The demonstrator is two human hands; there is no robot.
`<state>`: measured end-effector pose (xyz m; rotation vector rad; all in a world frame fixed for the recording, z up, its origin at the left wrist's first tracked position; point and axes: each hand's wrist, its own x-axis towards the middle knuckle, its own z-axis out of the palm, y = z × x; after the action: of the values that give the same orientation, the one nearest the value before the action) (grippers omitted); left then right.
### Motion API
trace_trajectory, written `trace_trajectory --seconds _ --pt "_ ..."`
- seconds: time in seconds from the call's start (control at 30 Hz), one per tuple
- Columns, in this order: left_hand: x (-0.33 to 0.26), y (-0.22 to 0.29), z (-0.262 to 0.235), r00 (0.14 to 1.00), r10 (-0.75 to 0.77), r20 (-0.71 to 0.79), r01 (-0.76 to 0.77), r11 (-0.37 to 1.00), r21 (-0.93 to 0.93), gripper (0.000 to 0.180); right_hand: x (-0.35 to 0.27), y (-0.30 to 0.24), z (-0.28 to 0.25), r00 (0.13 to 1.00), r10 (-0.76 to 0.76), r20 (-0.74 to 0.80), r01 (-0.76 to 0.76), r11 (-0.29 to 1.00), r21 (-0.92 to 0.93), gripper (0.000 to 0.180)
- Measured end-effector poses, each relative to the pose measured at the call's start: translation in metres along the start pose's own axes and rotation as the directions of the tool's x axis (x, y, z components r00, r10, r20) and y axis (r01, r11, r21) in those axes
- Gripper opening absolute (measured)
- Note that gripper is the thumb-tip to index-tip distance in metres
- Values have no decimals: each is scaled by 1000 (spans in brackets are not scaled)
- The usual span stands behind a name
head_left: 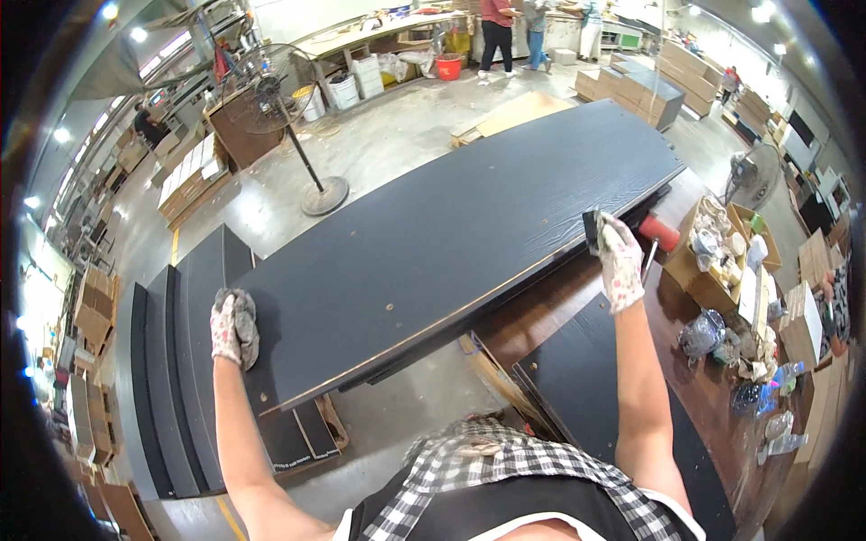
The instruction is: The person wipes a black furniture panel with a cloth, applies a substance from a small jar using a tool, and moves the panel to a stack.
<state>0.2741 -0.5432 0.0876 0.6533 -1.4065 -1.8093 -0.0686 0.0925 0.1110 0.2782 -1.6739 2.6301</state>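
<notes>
Black paint or film is covering the long board (433, 243), which is lying flat across the middle, with its far end reaching toward the upper right. Along its near side, a thin pale line (406, 348) is showing where the dark colour is stopping. The right hand (621, 261), in a spotty glove, is gripping a small black block (591, 233) between thumb and fingers, right by that near edge. The left hand (233, 329) is resting at the board's left end, its glove looking grey on one side. I cannot tell if it is pinching a cloth or just pressing on the board.

For doing this well, holding the block flat and pushing softly is looking best, since tipping it could be scratching the dark top. Leaning a little on the left hand should be helping the board sit still. More dark boards (189, 361) are standing close to the left hand, so that elbow is needing care. A red thing (658, 233) is sitting just beside the right hand, so bumping it is looking easy.
</notes>
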Motion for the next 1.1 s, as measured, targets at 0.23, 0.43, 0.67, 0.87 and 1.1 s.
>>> trace_trajectory --seconds 0.23,0.43,0.67,0.87,1.1 --pt "-38 20 116 1000 -7 4 8 992 -126 4 -12 15 39 992 -79 94 72 995 74 25" --pt "-73 32 168 986 -108 126 132 971 -200 8 28 24 38 994 -111 -1 111 992 -63 23" --pt "-43 5 153 1000 18 18 -13 969 -248 7 47 18 26 992 -109 -59 107 994 -22 21" --pt "-52 54 179 926 358 117 -329 920 -211 15 -26 -7 3 988 -5 -153 20 995 98 24" --pt "-73 10 254 814 147 563 -529 587 613 43 -131 -13 -80 958 -23 -287 29 999 18 24"
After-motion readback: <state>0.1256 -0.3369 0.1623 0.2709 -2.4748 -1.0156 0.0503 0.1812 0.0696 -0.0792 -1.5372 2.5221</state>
